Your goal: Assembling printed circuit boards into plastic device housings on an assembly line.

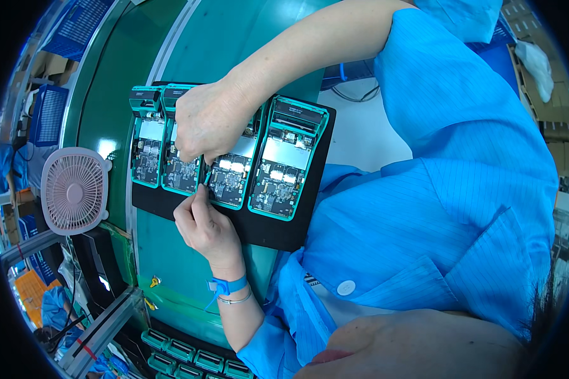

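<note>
Several teal-framed device housings (280, 170) with exposed circuit boards lie side by side on a black mat (269, 230). My right hand (208, 120) reaches over the middle housings with curled fingers. Its fingertips point down at a circuit board (227, 180); whatever they grip is hidden. From below, my left hand (205, 227) has thumb and forefinger pressed together at the lower edge between two middle housings. Anything in that pinch is too small to make out. A blue wrist strap (227, 286) circles my left wrist. The right hand covers the upper parts of the middle housings.
Under the mat runs a green work surface (177, 252) bordered by a metal rail. A pink fan (74, 191) stands at the left. A small yellow item (155, 282) lies on the surface. More teal housings (208, 361) sit in rows at the bottom. Blue crates (49, 114) stand far left.
</note>
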The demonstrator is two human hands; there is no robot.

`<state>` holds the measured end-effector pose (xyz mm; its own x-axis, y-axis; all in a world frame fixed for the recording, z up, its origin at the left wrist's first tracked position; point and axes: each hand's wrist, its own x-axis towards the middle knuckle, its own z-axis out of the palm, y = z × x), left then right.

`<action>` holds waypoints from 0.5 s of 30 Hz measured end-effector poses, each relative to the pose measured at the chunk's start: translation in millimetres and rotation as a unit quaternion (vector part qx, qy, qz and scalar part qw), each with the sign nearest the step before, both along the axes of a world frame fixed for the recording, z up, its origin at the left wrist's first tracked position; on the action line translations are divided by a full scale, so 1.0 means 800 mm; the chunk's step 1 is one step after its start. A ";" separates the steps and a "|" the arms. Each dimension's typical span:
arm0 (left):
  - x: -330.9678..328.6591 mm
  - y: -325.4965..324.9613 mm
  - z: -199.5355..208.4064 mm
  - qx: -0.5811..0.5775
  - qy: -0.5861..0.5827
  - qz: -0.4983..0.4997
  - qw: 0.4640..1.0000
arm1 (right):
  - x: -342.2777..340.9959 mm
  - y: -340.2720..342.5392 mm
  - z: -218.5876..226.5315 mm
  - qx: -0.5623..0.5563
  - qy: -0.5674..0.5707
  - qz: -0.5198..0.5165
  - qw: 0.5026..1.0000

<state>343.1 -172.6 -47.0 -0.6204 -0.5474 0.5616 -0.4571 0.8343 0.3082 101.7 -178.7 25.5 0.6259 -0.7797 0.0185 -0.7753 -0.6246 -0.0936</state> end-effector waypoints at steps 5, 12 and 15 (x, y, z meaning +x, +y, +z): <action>-0.003 -0.003 0.003 -0.035 -0.019 -0.008 0.999 | -0.001 -0.003 0.001 -0.004 0.000 0.016 1.000; -0.005 -0.014 0.011 -0.079 -0.059 -0.051 0.994 | 0.000 0.000 0.005 -0.020 0.034 0.029 0.999; -0.004 -0.015 0.014 -0.085 -0.064 -0.077 0.991 | 0.000 0.002 0.002 -0.032 0.031 0.035 0.998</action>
<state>339.7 -184.9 -36.1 -0.7611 -0.3454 0.5490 -0.3475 0.9318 0.1045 101.9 -177.3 27.1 0.6797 -0.7330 0.0271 -0.7331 -0.6801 -0.0049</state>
